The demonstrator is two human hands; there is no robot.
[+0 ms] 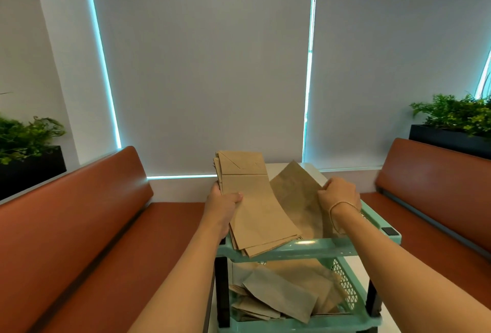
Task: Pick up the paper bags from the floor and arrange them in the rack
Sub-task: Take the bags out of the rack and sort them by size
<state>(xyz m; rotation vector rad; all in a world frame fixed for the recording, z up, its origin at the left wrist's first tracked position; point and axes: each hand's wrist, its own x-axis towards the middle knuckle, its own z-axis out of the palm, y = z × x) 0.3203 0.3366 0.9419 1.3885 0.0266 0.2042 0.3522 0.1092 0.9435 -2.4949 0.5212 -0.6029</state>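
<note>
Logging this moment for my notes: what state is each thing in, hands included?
Left hand: grips a stack of bags.
Stack of bags: flat, held over the rack's top shelf.
Right hand: pinches a single bag's edge.
Single bag: flat, tilted, over the top shelf.
Rack: upright, bags on it.
Lower shelf bags: loose, untidy heap.
Window blinds: drawn down.
</note>
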